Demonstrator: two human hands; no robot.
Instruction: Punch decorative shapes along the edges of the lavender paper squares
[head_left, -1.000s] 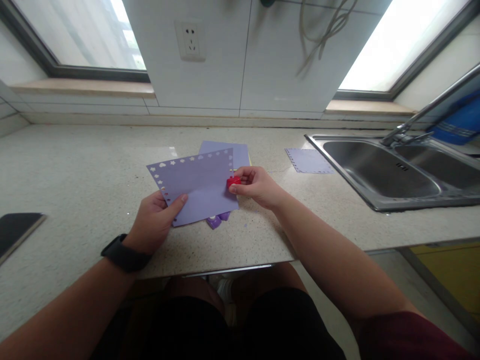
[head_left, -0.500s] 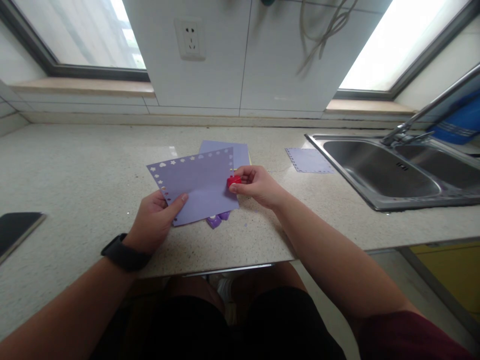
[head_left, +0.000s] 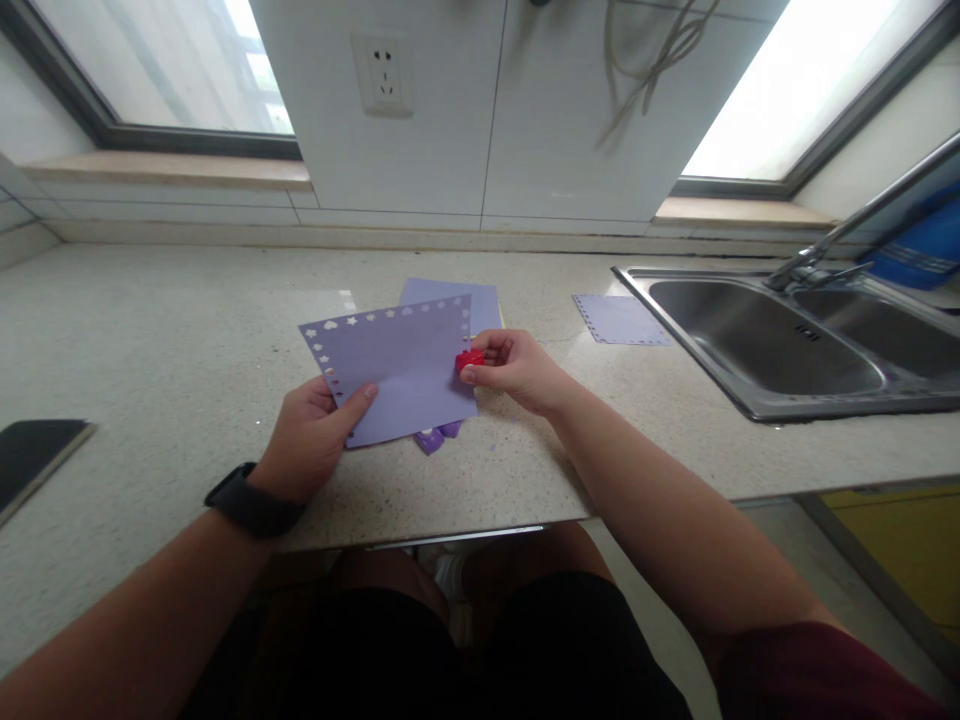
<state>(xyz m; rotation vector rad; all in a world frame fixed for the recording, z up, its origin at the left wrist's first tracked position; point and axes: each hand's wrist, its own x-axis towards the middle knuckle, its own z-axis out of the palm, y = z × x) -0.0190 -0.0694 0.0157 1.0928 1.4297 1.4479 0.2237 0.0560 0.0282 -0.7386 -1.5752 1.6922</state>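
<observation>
A purple paper sheet (head_left: 397, 370) is held up over the counter, with small shaped holes along its top and left edges and the upper part of its right edge. My left hand (head_left: 319, 430) grips it at the lower left, thumb on top. A small red punch (head_left: 469, 361) sits at the sheet's right edge, pinched between the thumb and fingers of my right hand (head_left: 517, 370). Purple objects (head_left: 431, 440) lie on the counter, partly hidden under the sheet. Behind it lies more purple paper (head_left: 484, 303).
Another purple sheet with punched edges (head_left: 621, 320) lies on the counter (head_left: 187, 350) beside the steel sink (head_left: 765, 335) and its faucet (head_left: 806, 265). A dark flat object (head_left: 37, 450) rests at the far left. A wall socket (head_left: 384, 75) is above.
The held sheet's left side has shifted very slightly to the right and its tilt has changed a little. Both hands keep their grips.
</observation>
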